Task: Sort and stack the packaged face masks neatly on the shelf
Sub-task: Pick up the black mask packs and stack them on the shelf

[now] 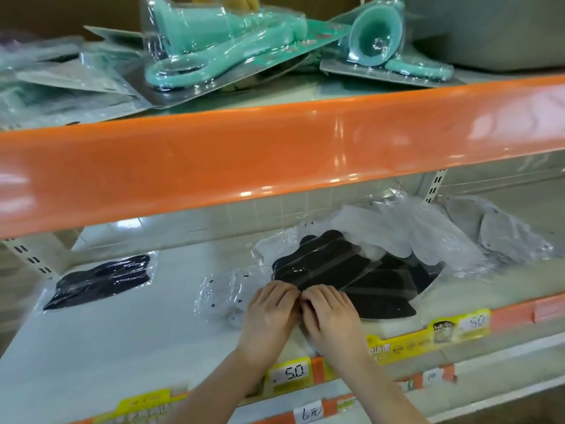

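above both hands (pixel 301 307), orange shelf edge (pixel 275 160)

there is only one view, from a camera on the person's head. it faces forward and down into a store shelf (pixel 107 332), close enough that both forearms reach in from the bottom edge. the orange front rail (pixel 275 154) of the shelf above crosses the upper half of the frame, slanting up to the right. the wide lens bends straight edges near the borders.
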Available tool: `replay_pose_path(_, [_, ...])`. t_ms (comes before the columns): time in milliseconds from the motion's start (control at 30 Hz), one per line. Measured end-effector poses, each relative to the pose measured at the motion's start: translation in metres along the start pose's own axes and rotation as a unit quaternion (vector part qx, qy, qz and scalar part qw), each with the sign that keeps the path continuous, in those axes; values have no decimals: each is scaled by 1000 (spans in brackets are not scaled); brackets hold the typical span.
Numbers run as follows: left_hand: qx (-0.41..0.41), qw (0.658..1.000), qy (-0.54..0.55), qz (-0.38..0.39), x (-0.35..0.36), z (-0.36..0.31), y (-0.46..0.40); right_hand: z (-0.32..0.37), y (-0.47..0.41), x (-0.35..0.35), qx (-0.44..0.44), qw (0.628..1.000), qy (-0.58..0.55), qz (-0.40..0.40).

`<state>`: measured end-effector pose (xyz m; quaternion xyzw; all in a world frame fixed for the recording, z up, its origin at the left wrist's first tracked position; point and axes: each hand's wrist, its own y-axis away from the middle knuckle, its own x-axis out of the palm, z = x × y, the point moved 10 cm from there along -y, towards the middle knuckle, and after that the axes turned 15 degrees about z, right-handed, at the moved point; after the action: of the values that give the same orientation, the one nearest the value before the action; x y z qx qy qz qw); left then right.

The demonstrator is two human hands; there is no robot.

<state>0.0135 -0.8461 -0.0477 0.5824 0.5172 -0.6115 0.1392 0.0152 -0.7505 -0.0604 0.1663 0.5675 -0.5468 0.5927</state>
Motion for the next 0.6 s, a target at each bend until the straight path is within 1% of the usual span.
replay_pose_path(100, [-6, 1000, 3, -9, -9, 7, -1, -4, -1, 4, 4, 1000, -18, 23])
replay_pose_path(267, [3, 998, 1, -61, -43, 25, 7, -23, -2, 8, 75, 997, -23, 27])
replay_pose_path(367, [4, 997, -14, -82, -66, 33, 20, -23, -3, 8, 75, 996, -30, 31])
replay_pose_path(500, [2, 996, 11, -85, -84, 47, 41, -23, -7, 18, 81, 989, -78, 95])
replay_pose_path(533, [-5, 997, 22, -81, -86, 51, 44, -22, -10, 18, 76, 990, -62, 98])
replay_pose_path(600, [-25, 996, 34, -74, -91, 61, 50, -16, -15, 17, 53, 995, 3, 82])
